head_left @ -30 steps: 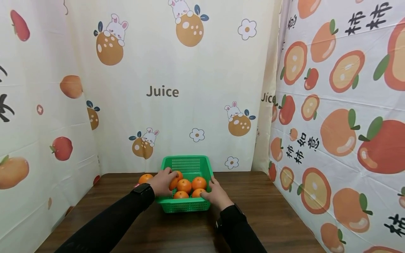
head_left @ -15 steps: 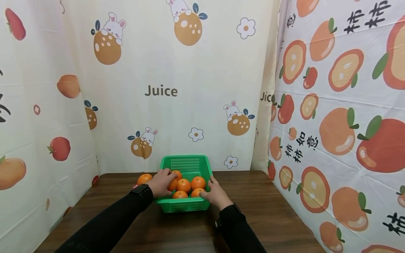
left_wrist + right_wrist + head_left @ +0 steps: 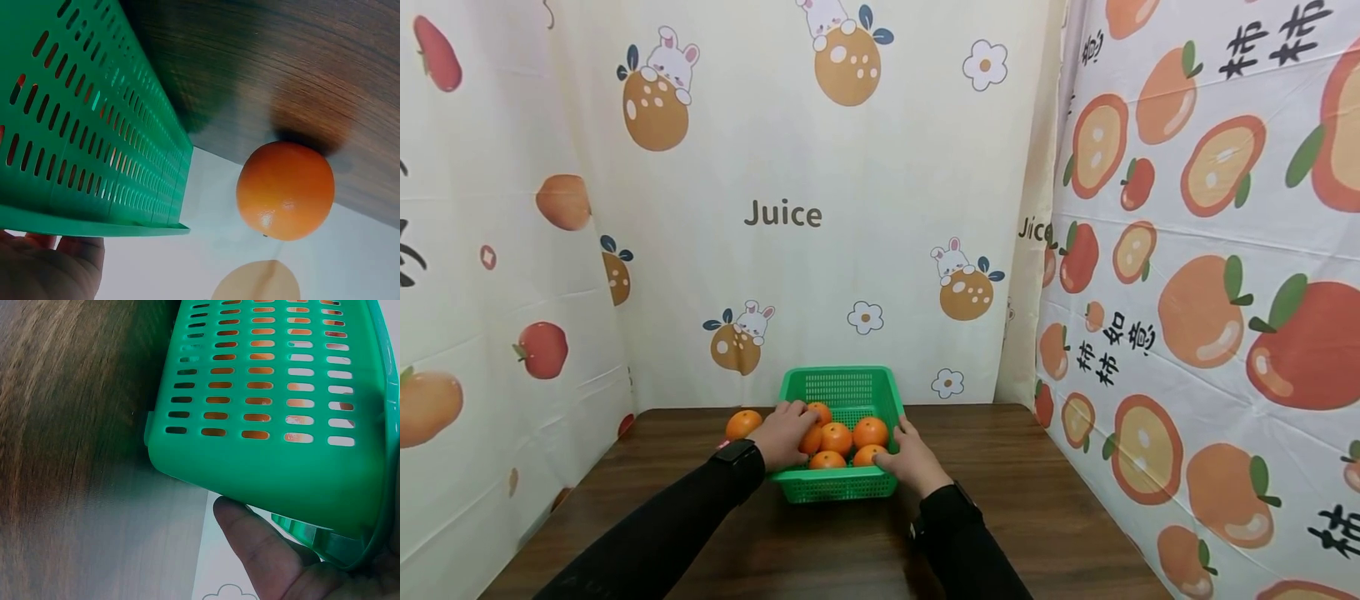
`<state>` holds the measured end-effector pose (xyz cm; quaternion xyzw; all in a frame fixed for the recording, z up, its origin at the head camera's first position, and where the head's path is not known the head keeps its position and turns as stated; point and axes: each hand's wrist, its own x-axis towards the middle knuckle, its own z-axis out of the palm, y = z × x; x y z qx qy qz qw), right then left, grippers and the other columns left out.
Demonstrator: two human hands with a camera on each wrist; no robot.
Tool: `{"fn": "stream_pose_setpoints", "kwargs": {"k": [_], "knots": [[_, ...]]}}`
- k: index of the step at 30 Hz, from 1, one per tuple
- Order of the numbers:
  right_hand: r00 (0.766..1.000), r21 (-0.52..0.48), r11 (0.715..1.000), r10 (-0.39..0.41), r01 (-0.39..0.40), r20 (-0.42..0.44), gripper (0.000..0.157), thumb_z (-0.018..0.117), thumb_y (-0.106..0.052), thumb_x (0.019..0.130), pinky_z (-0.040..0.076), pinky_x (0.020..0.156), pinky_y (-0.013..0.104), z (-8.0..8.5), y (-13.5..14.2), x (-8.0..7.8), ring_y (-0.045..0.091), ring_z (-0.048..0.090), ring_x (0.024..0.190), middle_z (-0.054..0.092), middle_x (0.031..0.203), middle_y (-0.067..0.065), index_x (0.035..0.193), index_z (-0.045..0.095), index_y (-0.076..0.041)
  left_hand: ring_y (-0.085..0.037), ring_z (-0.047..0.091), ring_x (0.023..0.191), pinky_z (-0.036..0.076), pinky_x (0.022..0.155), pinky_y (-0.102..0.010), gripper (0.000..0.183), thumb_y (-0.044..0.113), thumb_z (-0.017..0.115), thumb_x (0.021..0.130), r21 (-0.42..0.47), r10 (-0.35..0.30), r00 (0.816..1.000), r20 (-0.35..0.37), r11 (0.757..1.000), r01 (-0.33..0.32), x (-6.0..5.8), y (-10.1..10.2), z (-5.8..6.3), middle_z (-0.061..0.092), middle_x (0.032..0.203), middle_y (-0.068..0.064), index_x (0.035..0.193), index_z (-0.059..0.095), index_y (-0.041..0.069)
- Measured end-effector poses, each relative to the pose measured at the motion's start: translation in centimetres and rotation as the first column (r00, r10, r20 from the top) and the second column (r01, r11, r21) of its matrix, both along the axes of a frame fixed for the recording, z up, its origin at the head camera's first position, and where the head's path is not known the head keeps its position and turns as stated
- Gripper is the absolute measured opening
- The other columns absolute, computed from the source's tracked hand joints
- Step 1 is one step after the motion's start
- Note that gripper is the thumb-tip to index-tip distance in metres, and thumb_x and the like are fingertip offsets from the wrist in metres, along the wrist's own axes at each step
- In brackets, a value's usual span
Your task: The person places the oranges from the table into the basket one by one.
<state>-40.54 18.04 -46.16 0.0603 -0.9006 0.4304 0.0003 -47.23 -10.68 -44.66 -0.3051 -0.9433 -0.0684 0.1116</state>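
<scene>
A green slotted plastic basket [image 3: 838, 387] stands on the dark wooden table and holds several oranges [image 3: 870, 432]. My left hand [image 3: 784, 433] reaches over the basket's left rim, its fingers curled over an orange [image 3: 812, 440] inside. My right hand [image 3: 910, 457] grips the basket's right rim near the front corner. In the right wrist view a finger [image 3: 256, 540] presses the outer wall [image 3: 275, 394] under the rim. One more orange [image 3: 742, 423] lies on the table left of the basket, also seen as the lone orange [image 3: 285, 189] beside the basket wall [image 3: 81, 125].
The table [image 3: 1045, 500] is closed in by fruit-printed cloth walls at the back [image 3: 820, 217], left and right [image 3: 1210, 292]. Bare wood lies in front of and to the right of the basket.
Both hands, the basket and the oranges keep their places; only the head view shifts very slightly.
</scene>
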Motion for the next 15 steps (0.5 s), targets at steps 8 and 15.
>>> {"fn": "stream_pose_setpoints", "kwargs": {"k": [8,15], "knots": [[1.0,-0.004,1.0,-0.01,0.01,0.008,0.081,0.073,-0.034,0.1,0.034,0.124,0.063,-0.14,-0.03,0.0,0.045,0.028,0.16,0.013,0.18,0.011,0.163,0.036,0.004,-0.028,0.051,0.11,0.055,0.092,-0.044,0.06,0.029,0.091,0.085,-0.004,0.035,0.998,0.057,0.999,-0.035,0.06,0.25,-0.09,0.058,0.133,-0.013,0.138,0.066,0.016],[1.0,-0.006,1.0,-0.011,0.011,0.007,0.081,0.072,-0.033,0.1,0.033,0.124,0.063,-0.04,-0.07,0.14,0.045,0.028,0.16,0.013,0.18,0.01,0.162,0.036,0.004,-0.028,0.048,0.109,0.055,0.09,-0.042,0.055,0.031,0.09,0.087,-0.031,0.045,0.998,0.033,0.999,-0.044,0.53,0.42,0.28,0.052,0.131,-0.012,0.136,0.068,0.018]]}}
